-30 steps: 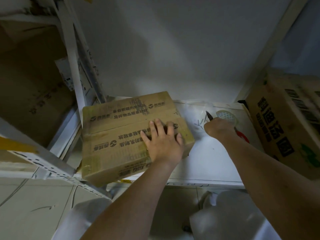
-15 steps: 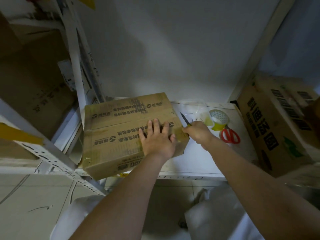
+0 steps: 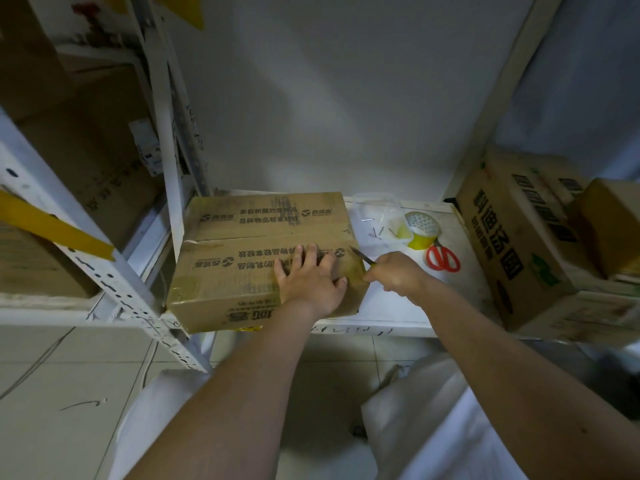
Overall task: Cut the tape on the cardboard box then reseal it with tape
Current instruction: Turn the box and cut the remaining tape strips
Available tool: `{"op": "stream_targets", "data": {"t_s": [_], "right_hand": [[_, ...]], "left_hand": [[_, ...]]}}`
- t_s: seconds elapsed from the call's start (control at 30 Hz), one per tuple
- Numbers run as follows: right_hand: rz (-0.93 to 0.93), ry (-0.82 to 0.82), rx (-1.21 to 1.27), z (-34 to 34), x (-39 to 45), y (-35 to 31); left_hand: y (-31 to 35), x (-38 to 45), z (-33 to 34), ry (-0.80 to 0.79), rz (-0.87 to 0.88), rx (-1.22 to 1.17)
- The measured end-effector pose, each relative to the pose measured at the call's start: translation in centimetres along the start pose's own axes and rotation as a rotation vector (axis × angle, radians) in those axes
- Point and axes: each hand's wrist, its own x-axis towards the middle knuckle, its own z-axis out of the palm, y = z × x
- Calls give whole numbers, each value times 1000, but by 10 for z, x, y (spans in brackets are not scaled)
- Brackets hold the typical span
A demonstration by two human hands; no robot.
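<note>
On shelf | left hand flat on box | right hand grips knife

Left hand flat on the cardboard box, right hand gripping a knife at its right edge.

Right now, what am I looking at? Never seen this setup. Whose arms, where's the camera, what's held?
No machine here: a person wears one wide-angle camera on the head, looking down at their own arms. The left hand lies flat on a taped cardboard box on a white shelf. The right hand grips a small knife, its blade at the box's right end by the seam. To the right lie a yellow tape roll and red-handled scissors, and beyond them another printed carton.
</note>
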Motion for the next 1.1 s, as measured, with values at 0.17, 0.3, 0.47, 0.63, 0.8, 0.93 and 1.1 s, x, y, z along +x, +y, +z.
{"op": "stream_targets", "data": {"t_s": [0.17,0.3,0.47,0.63,0.8,0.93,1.1], "right_hand": [[-230,168,-565,-12,-12,15],[-317,196,-826,-19,-21,20],[-368,222,-924,-14,-25,22],[-388,237,-979,-11,-31,18],[-263,144,-938,-4,-35,15],[-193,126,-958,1,-34,9],[-150,154,-998,5,-33,5]], "left_hand": [[1,-1,1,-9,-14,-33],[4,0,1,-50,-34,-5],[7,2,1,-78,-60,20],[7,2,1,-94,-68,29],[7,2,2,-85,-64,29],[6,2,2,-85,-60,29],[6,2,1,-106,-56,29]]}}
